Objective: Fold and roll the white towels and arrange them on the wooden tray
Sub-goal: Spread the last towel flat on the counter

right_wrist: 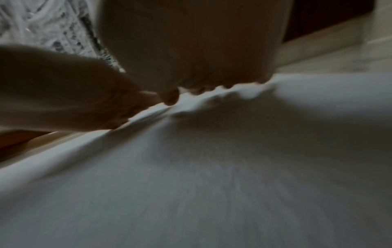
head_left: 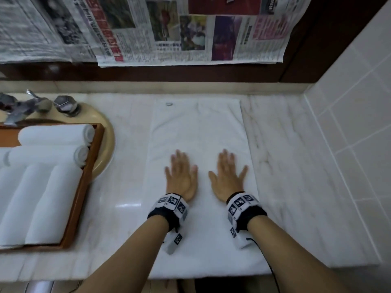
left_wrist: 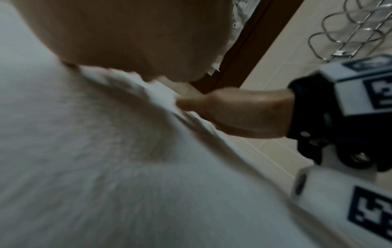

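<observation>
I am pressing both hands flat, fingers spread and gripping nothing, on a white towel (head_left: 198, 132) lying stretched out lengthwise on the marble counter (head_left: 296, 166): my left hand (head_left: 182, 176) and my right hand (head_left: 228, 176) are resting side by side on its nearer half, looking as if they are smoothing it. This towel is looking folded into a long strip but not yet rolled. To my left, the wooden tray (head_left: 84, 187) is sitting over the basin (head_left: 105, 149) by the tap (head_left: 23, 108), already holding several rolled towels (head_left: 38, 197). I am judging the job well along; rolling this towel and placing it is remaining.
</observation>
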### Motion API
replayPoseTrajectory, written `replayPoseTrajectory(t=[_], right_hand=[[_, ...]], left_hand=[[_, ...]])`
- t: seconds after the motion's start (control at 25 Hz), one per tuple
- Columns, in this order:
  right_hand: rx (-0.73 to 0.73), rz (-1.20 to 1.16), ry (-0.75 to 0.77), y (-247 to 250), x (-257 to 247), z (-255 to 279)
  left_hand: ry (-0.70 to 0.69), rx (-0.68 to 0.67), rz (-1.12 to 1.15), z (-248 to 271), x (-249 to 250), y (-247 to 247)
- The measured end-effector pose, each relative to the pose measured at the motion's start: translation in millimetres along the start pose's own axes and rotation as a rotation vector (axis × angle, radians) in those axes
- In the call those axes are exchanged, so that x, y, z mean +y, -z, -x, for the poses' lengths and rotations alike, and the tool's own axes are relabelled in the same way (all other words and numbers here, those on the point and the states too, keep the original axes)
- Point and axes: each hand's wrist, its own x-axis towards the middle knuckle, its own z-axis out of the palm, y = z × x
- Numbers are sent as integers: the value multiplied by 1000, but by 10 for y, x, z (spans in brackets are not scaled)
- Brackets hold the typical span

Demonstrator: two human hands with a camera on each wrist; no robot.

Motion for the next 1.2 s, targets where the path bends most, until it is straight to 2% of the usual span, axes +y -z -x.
replayPoseTrajectory(t=[0.04,0.08,0.12,0.2,0.24,0.28,0.32,0.36,0.4,0.44,0.56,0.76,0.84,0.92,0.96,1.0,1.04,1.12,1.16,1.2], right_hand=[[-36,33,172,-11,-41,-79],[-64,29,236,1,9,-145],[-54,13,173,39,136,-266],[3,-41,-218,214,381,-452],[-7,-52,-354,341,416,-519],[-9,-71,-343,412,366,-565],[3,-59,-205,426,249,-620],[-3,-42,-25,408,116,-676],[-32,-31,112,370,13,-715],[-54,-19,181,344,-22,-753],[-72,21,123,303,119,-770],[-102,14,77,163,110,-366],[-39,4,122,146,-11,-389],[-37,20,280,218,-134,-572],[-44,41,326,249,-132,-675],[-41,56,307,279,-68,-770],[-21,51,224,299,49,-855],[13,3,-81,385,289,-919],[4,-35,-219,471,323,-940],[1,-59,-276,543,272,-966]], left_hand=[[-148,-72,-31,-69,77,-47],[-178,-99,-50,-147,43,-43],[-100,-51,-62,-289,-72,-7],[339,140,8,-490,-278,207],[495,171,41,-564,-287,337],[469,163,52,-596,-222,407],[290,123,41,-629,-79,409],[67,48,2,-689,48,340],[-98,-40,-7,-717,145,274],[-160,-91,-19,-747,175,241],[8,-33,-75,-802,-29,303],[51,-84,-26,-406,-38,316],[7,-40,9,-442,109,292],[-141,-94,49,-618,299,275],[-188,-138,35,-716,319,262],[-182,-157,-17,-810,253,272],[-119,-125,-76,-898,125,295],[156,22,-112,-990,-153,386],[310,87,-79,-1004,-191,464],[389,116,-15,-1028,-138,509]])
